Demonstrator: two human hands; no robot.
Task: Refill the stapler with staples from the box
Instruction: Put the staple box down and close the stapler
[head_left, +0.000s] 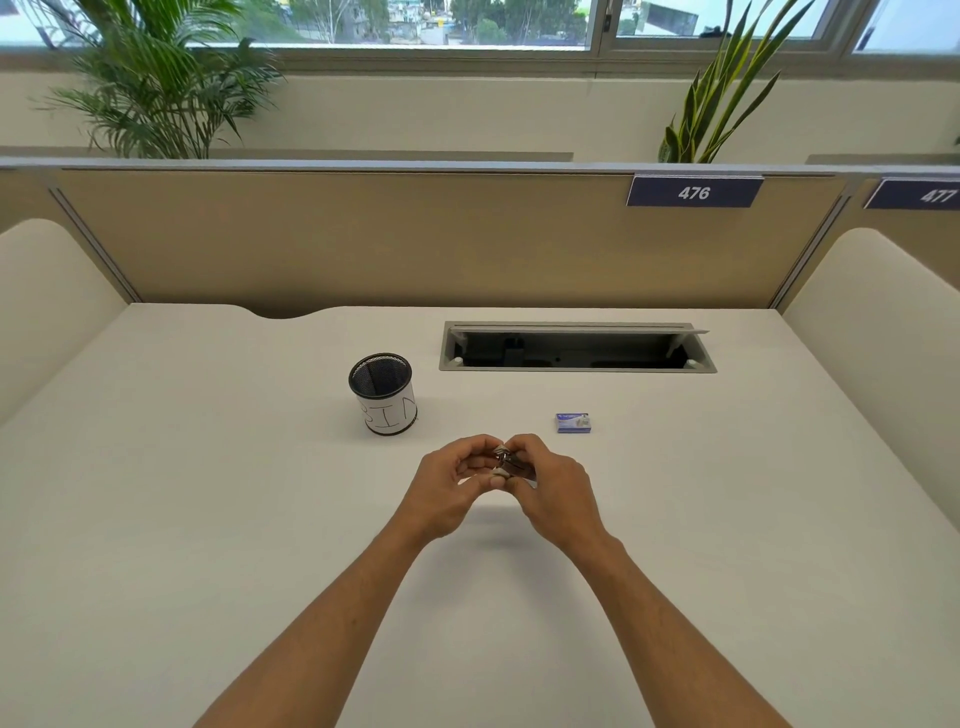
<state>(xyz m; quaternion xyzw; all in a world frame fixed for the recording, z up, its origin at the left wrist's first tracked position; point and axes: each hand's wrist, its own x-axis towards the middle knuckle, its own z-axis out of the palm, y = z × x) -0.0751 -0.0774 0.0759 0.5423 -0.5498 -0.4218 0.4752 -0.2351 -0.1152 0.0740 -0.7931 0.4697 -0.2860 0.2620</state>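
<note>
Both hands, the left hand and right hand, are closing around the small stapler above the counter (box lying shut, near), so bracing the body while easing its top open seems wise.

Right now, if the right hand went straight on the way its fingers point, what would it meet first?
The right hand points left, so it would probably meet the left hand first; both already grip the small stapler between them. Depth is hard to judge.
</note>
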